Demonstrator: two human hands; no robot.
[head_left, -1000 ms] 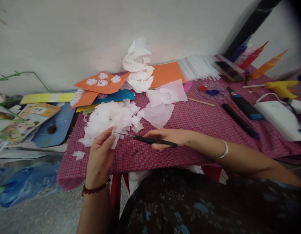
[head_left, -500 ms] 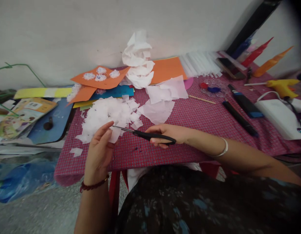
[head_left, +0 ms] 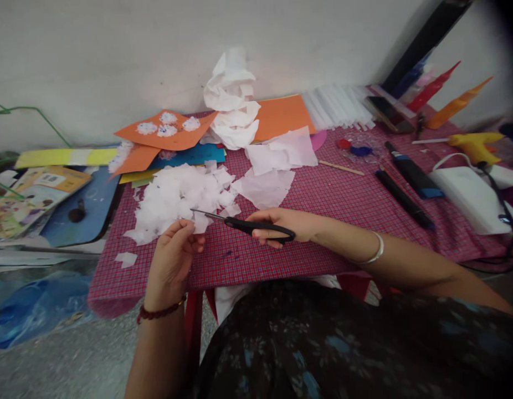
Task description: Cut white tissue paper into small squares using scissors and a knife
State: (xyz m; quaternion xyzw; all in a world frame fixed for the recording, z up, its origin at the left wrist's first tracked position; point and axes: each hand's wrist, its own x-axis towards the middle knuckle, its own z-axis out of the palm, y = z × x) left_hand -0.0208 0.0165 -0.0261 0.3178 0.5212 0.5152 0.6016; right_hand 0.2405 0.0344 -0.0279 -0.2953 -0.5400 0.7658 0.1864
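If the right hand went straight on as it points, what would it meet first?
Probably the heap of white paper pieces, scissors tips leading. The left hand sits just below that line in view. Depth is unclear, so the tips might pass above.

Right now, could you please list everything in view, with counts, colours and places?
scissors: one, black-handled, front centre
paper piece: one, white, front centre
scraps: many, white, centre left
paper sheets: several, white, centre
crumpled paper: one heap, white, back
cards: three or more, orange, back
puffs: at least four, white, back left
stick: one, tan, centre right
tubes: many, whitish, back right
phone: one, dark, back right
glue gun: one, yellow, right
long objects: two, black, right
box: one, white, right
book: one, yellowish, left
board: one, blue, left
tablecloth: one, checked red, underneath
left hand: one, at the paper piece
right hand: one, on the scissors
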